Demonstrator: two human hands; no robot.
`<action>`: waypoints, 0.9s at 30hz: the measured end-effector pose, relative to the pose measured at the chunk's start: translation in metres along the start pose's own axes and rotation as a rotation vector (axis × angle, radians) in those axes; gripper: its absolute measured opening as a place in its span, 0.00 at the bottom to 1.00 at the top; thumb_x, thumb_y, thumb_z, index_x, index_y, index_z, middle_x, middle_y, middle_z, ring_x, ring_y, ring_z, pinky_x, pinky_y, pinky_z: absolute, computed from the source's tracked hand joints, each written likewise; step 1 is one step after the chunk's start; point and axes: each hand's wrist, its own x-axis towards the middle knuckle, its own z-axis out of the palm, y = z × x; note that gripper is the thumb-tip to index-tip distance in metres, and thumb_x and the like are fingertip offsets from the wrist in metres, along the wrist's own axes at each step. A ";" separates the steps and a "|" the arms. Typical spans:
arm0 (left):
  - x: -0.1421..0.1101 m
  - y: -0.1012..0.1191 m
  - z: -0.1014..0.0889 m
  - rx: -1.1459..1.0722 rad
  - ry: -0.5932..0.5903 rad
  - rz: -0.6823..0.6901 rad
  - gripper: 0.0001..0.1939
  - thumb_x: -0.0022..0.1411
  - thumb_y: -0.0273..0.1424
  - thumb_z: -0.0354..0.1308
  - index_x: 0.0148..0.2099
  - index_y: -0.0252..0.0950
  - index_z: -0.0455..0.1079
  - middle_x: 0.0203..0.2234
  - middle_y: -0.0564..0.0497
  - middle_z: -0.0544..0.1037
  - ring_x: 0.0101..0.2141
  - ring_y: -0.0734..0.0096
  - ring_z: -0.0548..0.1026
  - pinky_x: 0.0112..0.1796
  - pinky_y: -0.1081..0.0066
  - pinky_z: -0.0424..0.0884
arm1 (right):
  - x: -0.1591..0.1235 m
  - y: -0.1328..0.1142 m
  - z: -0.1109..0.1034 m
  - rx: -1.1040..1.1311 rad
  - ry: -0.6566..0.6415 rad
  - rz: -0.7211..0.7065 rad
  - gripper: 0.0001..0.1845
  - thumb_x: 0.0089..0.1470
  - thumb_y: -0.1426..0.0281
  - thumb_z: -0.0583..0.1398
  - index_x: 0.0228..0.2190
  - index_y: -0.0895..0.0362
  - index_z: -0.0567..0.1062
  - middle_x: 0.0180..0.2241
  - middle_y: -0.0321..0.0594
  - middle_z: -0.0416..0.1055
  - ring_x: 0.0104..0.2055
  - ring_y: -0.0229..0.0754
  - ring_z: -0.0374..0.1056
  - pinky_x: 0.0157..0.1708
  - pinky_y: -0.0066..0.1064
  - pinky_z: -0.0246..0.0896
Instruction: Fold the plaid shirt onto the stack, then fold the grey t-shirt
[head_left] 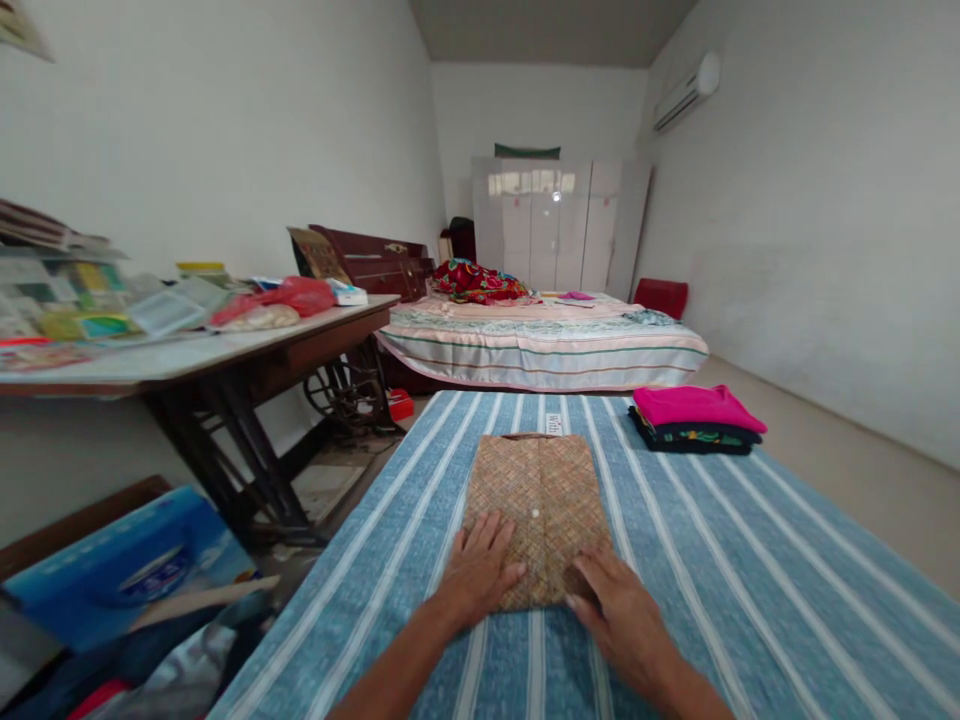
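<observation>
Blue-and-white striped cloth (390,530) bears a folded brown checked garment (536,475); magenta-topped clothing pile (697,410) stands farther right. Left hand (476,572): flat on garment, thumb apart. Right hand (628,612): fingers curved at near right edge, grip undetermined. Apparent step: pressing flat; lifting would need support beneath.

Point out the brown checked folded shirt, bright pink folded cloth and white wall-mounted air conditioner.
Brown checked folded shirt (541,530), head view: middle of its front.
Bright pink folded cloth (696,406), head view: top face.
White wall-mounted air conditioner (685,94), head view: front casing.
</observation>
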 end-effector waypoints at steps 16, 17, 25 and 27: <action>0.024 0.008 -0.018 -0.001 0.057 0.005 0.27 0.67 0.43 0.41 0.63 0.33 0.56 0.63 0.40 0.55 0.63 0.56 0.51 0.59 0.51 0.49 | -0.010 -0.007 0.006 -0.229 -0.031 -0.066 0.27 0.50 0.72 0.59 0.53 0.58 0.69 0.56 0.48 0.63 0.58 0.54 0.58 0.58 0.48 0.54; 0.031 0.010 -0.019 -0.009 0.056 0.024 0.27 0.67 0.43 0.41 0.63 0.33 0.56 0.63 0.39 0.55 0.63 0.57 0.50 0.59 0.52 0.49 | -0.008 -0.007 0.007 -0.237 -0.021 -0.077 0.27 0.50 0.71 0.60 0.53 0.59 0.69 0.56 0.48 0.63 0.58 0.54 0.58 0.57 0.49 0.55; 0.090 0.021 -0.015 -0.063 -0.051 0.223 0.29 0.67 0.43 0.41 0.64 0.33 0.52 0.65 0.42 0.50 0.64 0.59 0.44 0.61 0.54 0.42 | -0.010 0.011 0.029 -0.373 0.159 -0.284 0.34 0.44 0.82 0.52 0.55 0.56 0.65 0.55 0.44 0.64 0.58 0.50 0.58 0.54 0.46 0.56; 0.099 0.019 -0.010 -0.072 -0.085 0.294 0.29 0.67 0.44 0.41 0.65 0.34 0.52 0.65 0.43 0.50 0.65 0.60 0.43 0.61 0.55 0.40 | -0.009 0.014 0.033 -0.391 0.185 -0.344 0.34 0.43 0.82 0.51 0.54 0.57 0.64 0.56 0.45 0.63 0.59 0.51 0.56 0.53 0.47 0.55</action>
